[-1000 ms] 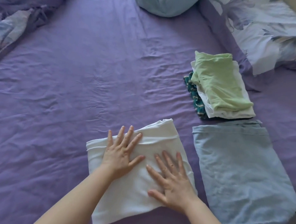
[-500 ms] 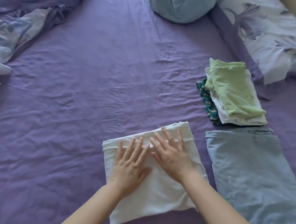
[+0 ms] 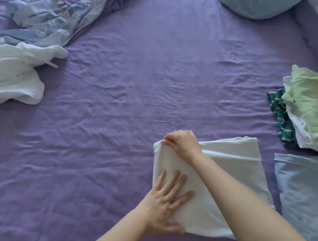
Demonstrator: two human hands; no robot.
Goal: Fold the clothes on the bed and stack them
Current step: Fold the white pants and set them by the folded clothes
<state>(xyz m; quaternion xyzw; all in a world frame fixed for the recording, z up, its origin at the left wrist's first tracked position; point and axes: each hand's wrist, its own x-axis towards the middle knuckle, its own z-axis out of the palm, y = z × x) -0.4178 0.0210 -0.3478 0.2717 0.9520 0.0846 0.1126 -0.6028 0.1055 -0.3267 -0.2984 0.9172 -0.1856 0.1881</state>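
Note:
A folded white garment [image 3: 232,169] lies on the purple bed sheet [image 3: 118,119] near the front. My left hand [image 3: 167,201] rests flat on its near left part, fingers spread, thumb under the near edge. My right hand [image 3: 182,143] reaches across and pinches the garment's far left corner. To the right lies a folded light blue garment [image 3: 300,188]. Beyond it sits a stack [image 3: 306,111] with a green piece on top, a white one under it and a teal patterned one at the bottom.
A crumpled white garment [image 3: 15,79] lies at the left edge, with a rumpled floral duvet [image 3: 50,17] behind it. A light blue pillow [image 3: 257,6] sits at the far right, beside a purple pillow edge [image 3: 312,35].
My view has swung left, bringing in the white garment at the left. My right hand moved from flat on the cloth to the far left corner and pinched it. My left hand slid nearer.

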